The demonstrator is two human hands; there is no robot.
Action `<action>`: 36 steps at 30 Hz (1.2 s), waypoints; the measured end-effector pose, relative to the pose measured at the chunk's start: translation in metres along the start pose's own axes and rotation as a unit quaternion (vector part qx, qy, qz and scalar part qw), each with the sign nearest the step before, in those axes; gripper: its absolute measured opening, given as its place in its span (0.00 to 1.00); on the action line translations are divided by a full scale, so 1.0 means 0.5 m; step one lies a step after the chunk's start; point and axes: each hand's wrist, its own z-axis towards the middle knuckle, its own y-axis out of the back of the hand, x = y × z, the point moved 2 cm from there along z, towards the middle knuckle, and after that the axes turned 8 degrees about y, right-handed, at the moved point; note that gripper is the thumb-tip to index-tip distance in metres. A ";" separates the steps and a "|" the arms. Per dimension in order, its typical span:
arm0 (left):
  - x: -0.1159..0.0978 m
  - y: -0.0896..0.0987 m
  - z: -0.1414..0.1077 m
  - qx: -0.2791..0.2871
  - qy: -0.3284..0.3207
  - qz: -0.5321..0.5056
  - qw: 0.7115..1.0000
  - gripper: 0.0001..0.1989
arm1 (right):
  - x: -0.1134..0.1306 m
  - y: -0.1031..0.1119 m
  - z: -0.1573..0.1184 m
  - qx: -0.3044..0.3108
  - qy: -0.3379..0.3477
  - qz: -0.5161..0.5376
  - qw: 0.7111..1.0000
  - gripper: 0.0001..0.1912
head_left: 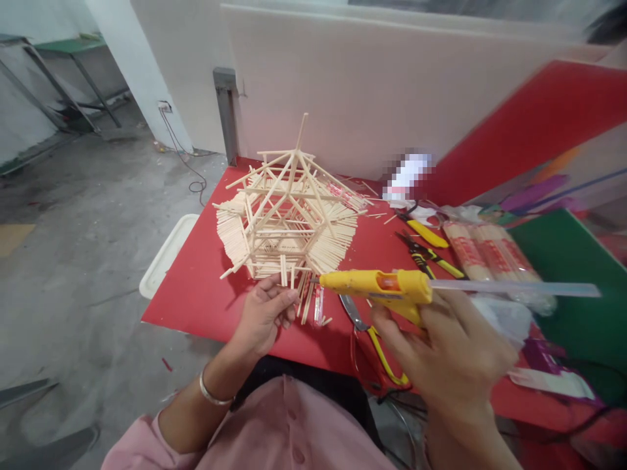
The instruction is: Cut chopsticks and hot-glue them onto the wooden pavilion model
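My right hand (445, 346) is wrapped round the handle of a yellow glue gun (377, 285), whose nozzle points left; a long clear glue stick (519, 287) sticks out of its back. My left hand (269, 310) pinches short wooden sticks (288, 273) that stand upright between its fingertips, close to the nozzle. Just behind them rises a model built of wooden sticks (289, 196), with a pointed open frame on top and fanned rows of sticks around its sides. Whether the held sticks touch the model, I cannot tell.
The red table (196, 287) also bears pliers with yellow handles (379, 356), cutters (431, 258), a yellow-handled knife (427, 233), wrapped stick bundles (482, 251) and loose sticks. A green board (573, 274) lies at right. A white tray (169, 254) is beyond the left edge.
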 end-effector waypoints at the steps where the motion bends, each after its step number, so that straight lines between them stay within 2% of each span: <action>1: -0.002 -0.002 0.002 -0.002 0.001 -0.002 1.000 0.28 | -0.002 0.000 -0.002 -0.001 -0.003 0.000 1.000 0.11; 15: -0.012 -0.015 0.009 -0.047 -0.027 -0.018 0.998 0.27 | -0.022 -0.013 -0.037 -0.012 -0.004 -0.014 1.000 0.13; 24: -0.018 -0.017 0.012 -0.057 -0.032 0.012 0.998 0.26 | -0.032 -0.014 -0.044 -0.016 -0.013 -0.011 1.000 0.10; 36: -0.022 -0.020 0.012 -0.061 -0.031 0.025 0.997 0.25 | -0.038 -0.015 -0.056 -0.019 -0.011 -0.008 1.000 0.13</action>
